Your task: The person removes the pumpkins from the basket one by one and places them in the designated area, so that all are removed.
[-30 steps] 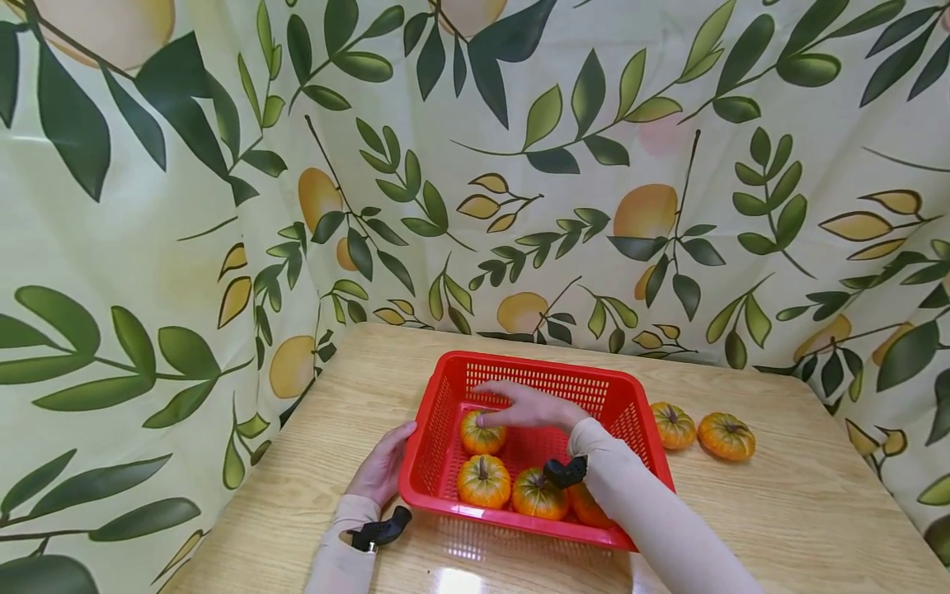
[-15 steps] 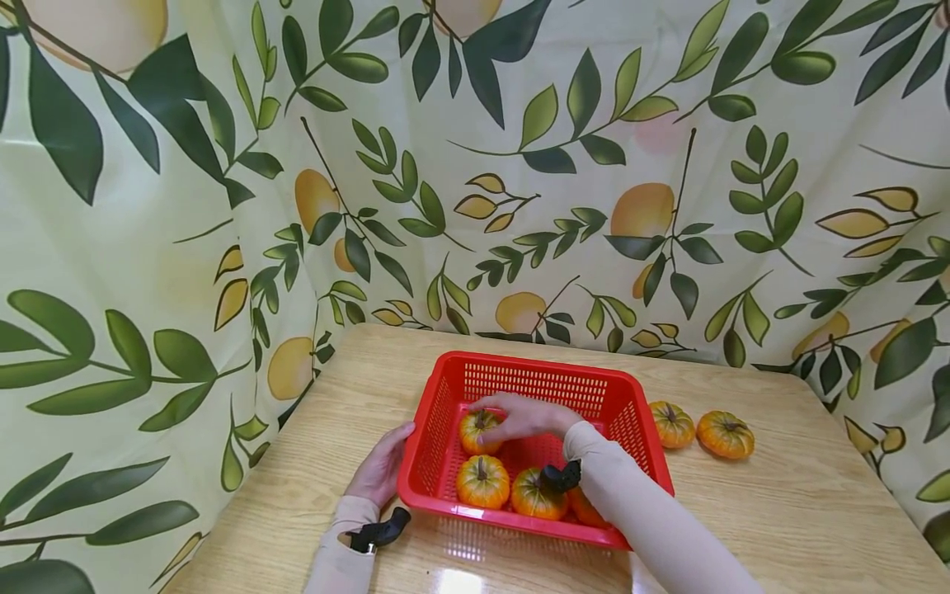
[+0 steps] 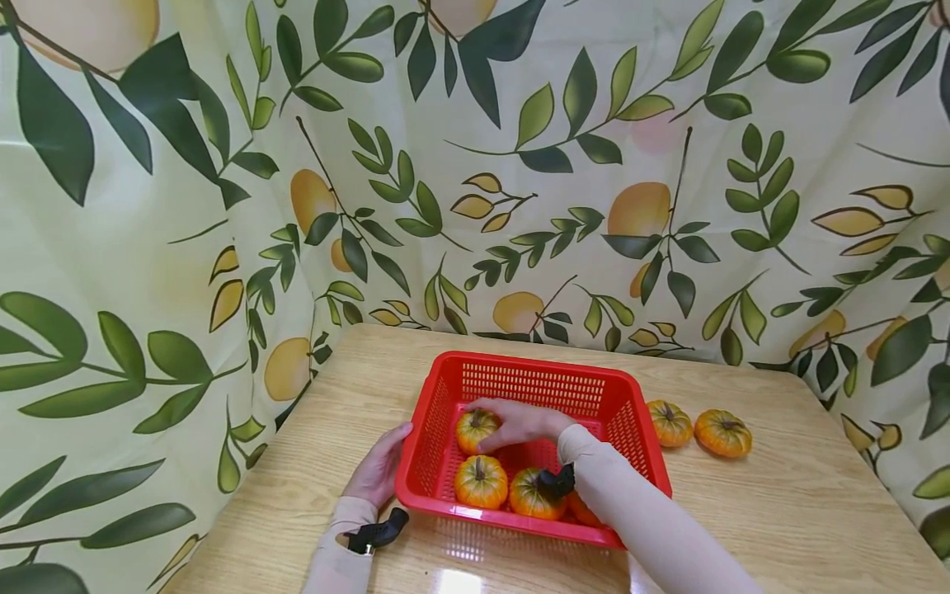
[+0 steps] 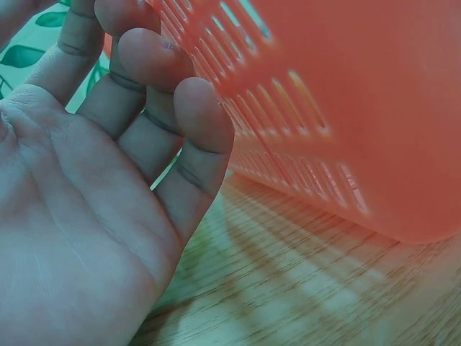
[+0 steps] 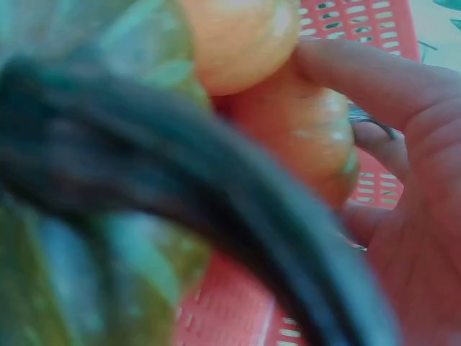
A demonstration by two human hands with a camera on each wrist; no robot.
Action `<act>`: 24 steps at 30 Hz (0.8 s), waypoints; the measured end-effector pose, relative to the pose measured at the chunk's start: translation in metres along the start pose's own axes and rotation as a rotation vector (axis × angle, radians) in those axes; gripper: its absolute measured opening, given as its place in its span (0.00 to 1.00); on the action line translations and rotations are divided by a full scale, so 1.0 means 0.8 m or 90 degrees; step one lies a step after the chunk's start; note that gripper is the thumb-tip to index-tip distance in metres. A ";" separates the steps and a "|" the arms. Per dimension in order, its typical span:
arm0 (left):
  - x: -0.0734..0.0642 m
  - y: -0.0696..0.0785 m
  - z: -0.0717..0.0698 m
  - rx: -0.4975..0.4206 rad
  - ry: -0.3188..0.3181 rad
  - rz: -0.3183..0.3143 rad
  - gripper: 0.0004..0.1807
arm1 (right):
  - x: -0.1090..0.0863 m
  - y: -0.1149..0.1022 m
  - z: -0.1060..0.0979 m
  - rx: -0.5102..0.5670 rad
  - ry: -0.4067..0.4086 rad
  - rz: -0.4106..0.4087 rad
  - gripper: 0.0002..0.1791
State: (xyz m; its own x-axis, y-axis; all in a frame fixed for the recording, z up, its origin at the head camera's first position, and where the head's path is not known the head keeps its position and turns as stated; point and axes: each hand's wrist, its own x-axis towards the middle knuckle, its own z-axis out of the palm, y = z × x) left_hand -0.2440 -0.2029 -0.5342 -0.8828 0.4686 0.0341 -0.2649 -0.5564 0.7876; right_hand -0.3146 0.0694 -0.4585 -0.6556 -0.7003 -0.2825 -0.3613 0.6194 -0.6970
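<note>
Fingers [image 3: 490, 404] of the right hand [image 3: 522, 422], spread above the rear pumpkin [image 3: 473, 429] a second earlier, had bent around it in the head view and held it inside the red basket [image 3: 549, 360], near the left wall. The left hand [image 3: 377, 470] had stayed at that wall's outer side. Front pumpkins [image 3: 481, 482], ribbed, squat and orange with greenish tops, lined the near wall, the rightmost partly hidden by the sleeve [image 3: 631, 503]. Two outer pumpkins [image 3: 723, 433] sat to the right of the basket. Beyond them the wood-grained surface [image 3: 809, 487] stretched on, ending at the leaf-printed cloth [image 3: 549, 186] behind; basket floor showed between the right hand and the front row.

In the left wrist view, the left hand's fingers were loosely bent, tips against the slotted plastic wall, whose lower corner was rounded.

In the right wrist view, fingers straddled a smooth, glossy pumpkin side; a dark curved shape [image 5: 209, 173] blurred the foreground, and slotted wall showed behind the hand.
</note>
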 end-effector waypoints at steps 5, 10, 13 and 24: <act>0.000 0.000 0.001 0.004 -0.003 0.003 0.18 | 0.001 0.003 0.003 0.006 -0.002 -0.004 0.38; 0.001 0.000 0.003 0.005 -0.004 0.001 0.18 | 0.000 0.003 0.003 0.017 -0.005 -0.003 0.39; 0.000 0.001 0.002 0.002 -0.007 -0.001 0.18 | 0.000 0.004 0.003 0.022 -0.006 -0.003 0.39; -0.002 0.003 0.001 0.000 0.002 -0.005 0.18 | 0.004 0.005 0.004 0.032 -0.005 -0.004 0.40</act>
State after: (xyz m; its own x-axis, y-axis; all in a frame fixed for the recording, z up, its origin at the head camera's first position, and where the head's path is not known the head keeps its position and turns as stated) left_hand -0.2423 -0.2042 -0.5321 -0.8817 0.4712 0.0257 -0.2721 -0.5521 0.7882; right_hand -0.3158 0.0687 -0.4645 -0.6476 -0.7075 -0.2830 -0.3316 0.5961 -0.7313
